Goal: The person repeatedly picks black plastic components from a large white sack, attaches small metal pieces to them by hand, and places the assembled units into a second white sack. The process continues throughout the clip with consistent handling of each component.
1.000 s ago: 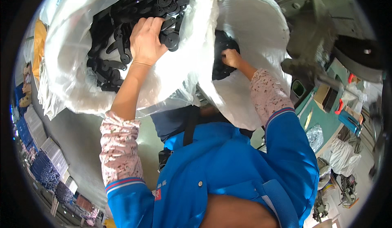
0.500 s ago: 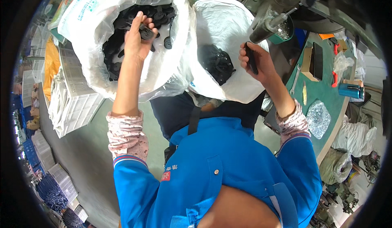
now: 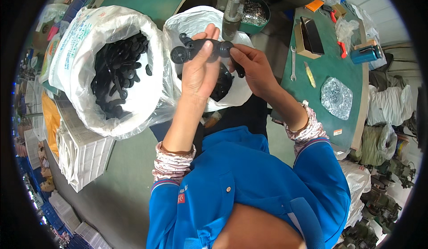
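Observation:
Over the right-hand white bag (image 3: 243,95), my hands have come together. Across the fingers of my left hand (image 3: 197,76) lie black plastic parts with round disc ends (image 3: 180,54), held under the thumb. My right hand (image 3: 256,71) pinches a long black plastic piece (image 3: 238,64), its upper end against the round end of the parts in my left hand. Whether the two are joined I cannot tell. Below my hands, black parts (image 3: 222,87) lie inside the bag, partly hidden. A metal post (image 3: 231,19) stands just beyond my fingers.
A larger white bag (image 3: 149,102) at left holds a heap of black plastic parts (image 3: 117,71). Behind the post is a green bin (image 3: 256,26) of small metal pieces. The green bench (image 3: 296,100) at right carries a wrench (image 3: 293,64), a phone-like black slab (image 3: 312,35) and a blue cup (image 3: 365,54).
My left hand has come out of the left bag with black parts and moved right to meet my right hand. The view has shifted, so the bags and bench appear further left.

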{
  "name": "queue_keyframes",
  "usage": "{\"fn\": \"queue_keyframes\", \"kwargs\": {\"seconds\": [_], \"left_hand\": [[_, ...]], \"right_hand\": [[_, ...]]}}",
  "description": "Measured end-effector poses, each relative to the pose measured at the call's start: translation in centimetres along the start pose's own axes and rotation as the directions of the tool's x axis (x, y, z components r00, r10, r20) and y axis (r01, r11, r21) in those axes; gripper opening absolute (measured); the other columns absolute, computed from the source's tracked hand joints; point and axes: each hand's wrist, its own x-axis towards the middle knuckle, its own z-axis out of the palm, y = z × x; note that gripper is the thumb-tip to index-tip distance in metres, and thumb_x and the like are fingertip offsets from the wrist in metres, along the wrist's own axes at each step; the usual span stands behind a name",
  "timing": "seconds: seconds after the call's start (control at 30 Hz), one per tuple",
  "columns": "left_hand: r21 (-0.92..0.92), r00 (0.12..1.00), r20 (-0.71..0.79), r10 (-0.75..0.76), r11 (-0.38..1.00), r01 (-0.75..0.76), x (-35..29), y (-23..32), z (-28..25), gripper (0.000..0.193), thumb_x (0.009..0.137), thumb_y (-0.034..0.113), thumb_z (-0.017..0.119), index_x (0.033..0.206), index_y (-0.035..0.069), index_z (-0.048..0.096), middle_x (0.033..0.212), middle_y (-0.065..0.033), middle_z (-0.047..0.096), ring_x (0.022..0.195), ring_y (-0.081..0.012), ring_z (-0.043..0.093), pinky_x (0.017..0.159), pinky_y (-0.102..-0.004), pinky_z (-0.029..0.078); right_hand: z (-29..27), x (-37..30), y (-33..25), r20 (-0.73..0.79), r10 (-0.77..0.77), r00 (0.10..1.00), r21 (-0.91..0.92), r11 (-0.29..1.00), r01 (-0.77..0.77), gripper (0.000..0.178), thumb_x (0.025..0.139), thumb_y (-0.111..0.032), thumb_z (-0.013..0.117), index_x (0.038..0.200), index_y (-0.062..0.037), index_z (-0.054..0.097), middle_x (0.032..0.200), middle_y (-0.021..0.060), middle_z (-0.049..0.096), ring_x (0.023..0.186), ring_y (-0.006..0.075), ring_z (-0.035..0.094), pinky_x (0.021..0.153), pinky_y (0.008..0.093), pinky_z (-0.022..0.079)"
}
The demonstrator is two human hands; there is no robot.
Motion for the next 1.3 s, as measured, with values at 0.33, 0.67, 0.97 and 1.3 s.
{"fn": "queue_keyframes", "kwargs": {"seconds": [0.33,0.67,0.97,1.3], "left_hand": [[0.045,0.990,-0.062,-0.129,0.990,0.132,-1.7,1.7,0.3,0.045,0.088,-0.002,0.054,0.129,-0.009,0.036,0.130,-0.0292,0.045,0.122,-0.0385,0.048,0.105,-0.0518,0.041],[0.418,0.981,-0.083,-0.175,0.888,0.194,-2.5,1.8,1.2,0.029,0.089,0.008,0.062,0.112,-0.007,0.054,0.109,-0.0237,0.063,0.101,-0.0361,0.064,0.084,-0.0454,0.057],[0.605,0.946,-0.078,-0.314,0.739,0.295,-2.7,0.6,0.6,0.015,0.086,0.003,0.063,0.098,-0.006,0.063,0.096,-0.0145,0.064,0.088,-0.0235,0.066,0.073,-0.0348,0.060],[0.302,0.924,-0.134,-0.357,0.874,0.381,-2.2,1.2,0.3,0.040,0.099,0.025,0.043,0.115,-0.010,0.053,0.117,-0.0227,0.058,0.107,-0.0313,0.060,0.095,-0.0442,0.049]], "right_hand": [[-2.6,2.5,-7.9,-0.041,-0.284,0.958,-0.203,0.941,0.270,0.035,0.090,-0.015,0.061,0.121,0.0003,0.057,0.091,0.0065,0.066,0.075,0.0116,0.064,0.063,0.0237,0.050],[-1.6,8.0,-14.5,0.052,0.106,0.993,-0.351,0.933,-0.082,0.026,0.093,-0.017,0.057,0.110,0.0028,0.057,0.074,0.0088,0.065,0.049,0.0101,0.055,0.048,0.0217,0.044],[-0.7,0.9,-4.3,0.129,0.030,0.991,-0.630,0.774,0.059,0.045,0.092,-0.036,0.058,0.117,0.0015,0.058,0.096,0.0064,0.063,0.089,0.0123,0.057,0.074,0.0261,0.047],[-2.2,-0.4,-4.4,0.141,-0.261,0.955,-0.776,0.569,0.270,0.035,0.096,-0.018,0.052,0.128,-0.0042,0.052,0.089,0.0101,0.063,0.071,0.0189,0.062,0.064,0.0309,0.050]]}}
